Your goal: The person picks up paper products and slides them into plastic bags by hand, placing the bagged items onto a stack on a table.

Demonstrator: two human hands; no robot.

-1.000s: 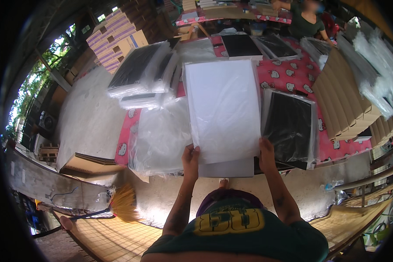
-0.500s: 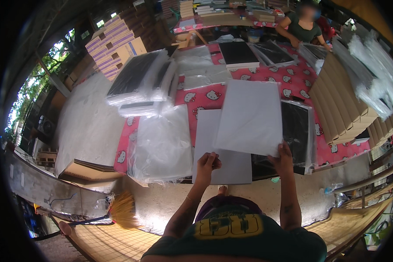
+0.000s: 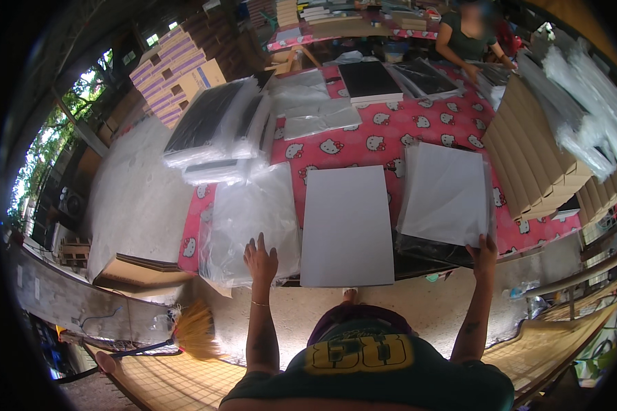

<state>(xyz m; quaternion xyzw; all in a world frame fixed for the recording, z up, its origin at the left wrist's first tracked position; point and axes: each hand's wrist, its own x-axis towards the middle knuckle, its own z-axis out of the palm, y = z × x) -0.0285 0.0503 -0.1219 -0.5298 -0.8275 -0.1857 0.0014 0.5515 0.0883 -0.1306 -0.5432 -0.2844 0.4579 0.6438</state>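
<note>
My left hand (image 3: 261,260), its fingers spread, is over the front part of a stack of clear plastic sleeves (image 3: 253,219); whether it touches them I cannot tell. At its lower right corner, a white sheet in a clear sleeve (image 3: 444,192) is pinched by my right hand (image 3: 484,255). This sleeved sheet is over a dark sleeved pile (image 3: 425,250), which shows along its near edge. Between my hands a plain pale grey-white stack of sheets or boards (image 3: 347,229) lies squared to the table's front edge.
Plastic-wrapped dark packs (image 3: 212,123) stand piled at the left on the pink patterned tablecloth (image 3: 336,147). Folded cardboard (image 3: 535,157) leans at the right beside plastic bundles (image 3: 589,109). A black-topped stack (image 3: 370,82) lies farther back. Another person (image 3: 466,41) works at the far right.
My right hand has carried the sleeved white sheet rightward onto the dark pile. My left hand has moved left from the grey-white stack to above the clear sleeves, its fingers opening.
</note>
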